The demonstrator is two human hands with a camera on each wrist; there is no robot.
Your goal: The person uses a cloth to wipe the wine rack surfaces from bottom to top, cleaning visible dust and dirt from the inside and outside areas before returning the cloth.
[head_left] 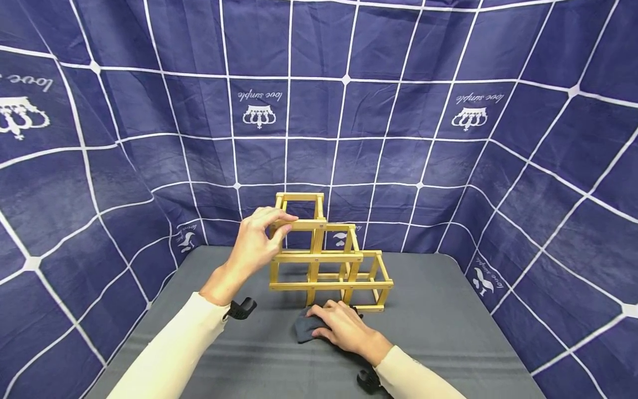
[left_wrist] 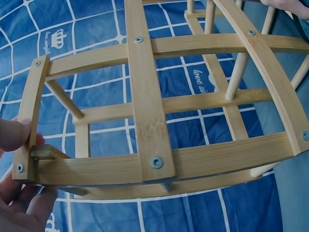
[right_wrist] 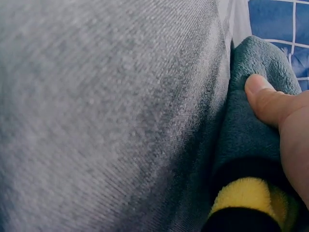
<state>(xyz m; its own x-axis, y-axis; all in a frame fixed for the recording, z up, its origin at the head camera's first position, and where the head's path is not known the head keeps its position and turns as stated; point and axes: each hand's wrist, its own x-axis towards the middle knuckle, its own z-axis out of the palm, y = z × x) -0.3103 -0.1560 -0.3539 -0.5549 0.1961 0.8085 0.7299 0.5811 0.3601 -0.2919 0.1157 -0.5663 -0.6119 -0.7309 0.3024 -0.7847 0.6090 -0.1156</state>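
A stepped rack of pale wooden slats and dowels (head_left: 329, 256) stands on the grey surface, its tallest part at the left. My left hand (head_left: 256, 238) pinches the end of an upper rail. In the left wrist view, the thumb lies against one side of the rack's corner (left_wrist: 30, 106) and the fingers curl beneath it. Low in front of the rack, my right hand (head_left: 345, 328) holds a grey-blue cloth (head_left: 305, 327) against the surface. The right wrist view shows the thumb pressing on the plush cloth (right_wrist: 251, 121), which has a yellow side and black edging; the other fingers are hidden there.
The grey covered surface (head_left: 438, 332) extends around the rack on both sides. Blue fabric with white grid lines (head_left: 389, 122) hangs behind it and along the left and right. A black band with a clip (head_left: 242, 308) is on the left wrist, another (head_left: 369, 380) on the right.
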